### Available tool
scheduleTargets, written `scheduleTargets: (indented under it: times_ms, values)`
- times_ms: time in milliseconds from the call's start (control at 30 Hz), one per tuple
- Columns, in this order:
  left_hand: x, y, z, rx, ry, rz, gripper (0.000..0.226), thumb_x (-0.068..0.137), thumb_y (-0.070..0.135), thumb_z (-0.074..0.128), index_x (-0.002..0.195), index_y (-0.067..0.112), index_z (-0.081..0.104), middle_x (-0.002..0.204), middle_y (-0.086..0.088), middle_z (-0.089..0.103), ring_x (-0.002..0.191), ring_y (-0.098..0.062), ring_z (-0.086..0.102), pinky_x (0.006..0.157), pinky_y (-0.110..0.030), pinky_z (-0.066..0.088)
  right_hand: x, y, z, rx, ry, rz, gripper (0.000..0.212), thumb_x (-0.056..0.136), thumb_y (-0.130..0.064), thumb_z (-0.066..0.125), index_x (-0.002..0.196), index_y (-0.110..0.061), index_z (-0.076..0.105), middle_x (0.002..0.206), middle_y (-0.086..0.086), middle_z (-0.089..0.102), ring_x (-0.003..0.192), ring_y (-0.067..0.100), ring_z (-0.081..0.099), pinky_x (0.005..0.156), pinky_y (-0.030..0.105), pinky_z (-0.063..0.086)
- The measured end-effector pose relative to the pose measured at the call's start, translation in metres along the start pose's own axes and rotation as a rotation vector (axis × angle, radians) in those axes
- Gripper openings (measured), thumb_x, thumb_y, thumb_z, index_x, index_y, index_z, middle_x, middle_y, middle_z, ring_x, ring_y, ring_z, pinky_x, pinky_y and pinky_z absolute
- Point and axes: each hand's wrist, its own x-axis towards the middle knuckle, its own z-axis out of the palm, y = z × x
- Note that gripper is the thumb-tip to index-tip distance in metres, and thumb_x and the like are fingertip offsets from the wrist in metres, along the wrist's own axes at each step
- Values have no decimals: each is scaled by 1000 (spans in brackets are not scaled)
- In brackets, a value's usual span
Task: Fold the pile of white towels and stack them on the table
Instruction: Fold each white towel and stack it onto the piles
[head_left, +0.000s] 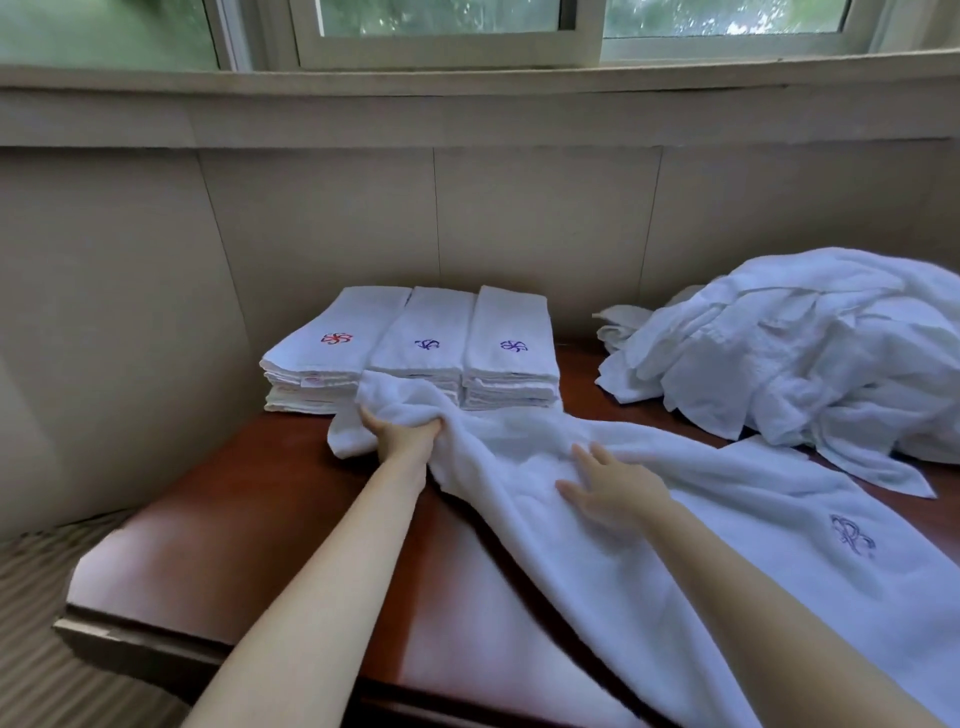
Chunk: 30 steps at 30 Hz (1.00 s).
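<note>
A white towel (727, 530) with a blue embroidered mark lies spread across the red-brown table (249, 519). My left hand (402, 431) grips a bunched end of it just in front of the folded stacks. With straight fingers, my right hand (608, 486) presses flat on the towel's middle. Three stacks of folded white towels (415, 348) stand side by side at the back of the table. A loose pile of unfolded white towels (810, 353) fills the back right.
A beige panelled wall (311, 218) runs behind the table under a window sill. The table's left and front edges drop to a striped floor (41, 597) at the lower left.
</note>
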Motion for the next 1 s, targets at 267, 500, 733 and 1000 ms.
scheduleTargets:
  times_ms: [267,500,733,1000]
  values:
    - [-24,-28,-3,577,-246,409,109,82,2,55,143,36,-29,124,-19,47,105,-31,56,86,-36,48,16,-11,7,57,66,131,70,95,-61,26,152,-28,5,160,10,-3,139,35,30,101,45,38]
    - [-25,-2,-45,617,-61,408,80,87,13,50,150,39,8,129,-11,56,103,-31,58,82,-34,44,-28,12,15,-50,147,-49,45,99,-49,22,144,-46,26,160,-8,6,123,28,51,91,35,41]
    - [-40,57,-175,1658,-110,100,43,79,15,49,119,28,60,123,0,58,107,-25,55,84,-33,46,-52,10,5,386,143,-140,21,93,-35,53,110,-30,65,127,-3,59,110,16,59,92,32,46]
    - [-51,-11,-133,1627,-18,531,44,95,20,42,137,12,35,137,-7,41,128,-26,40,93,-37,43,-73,19,32,43,140,-42,47,99,-47,29,145,-36,31,157,-6,19,145,17,15,115,48,11]
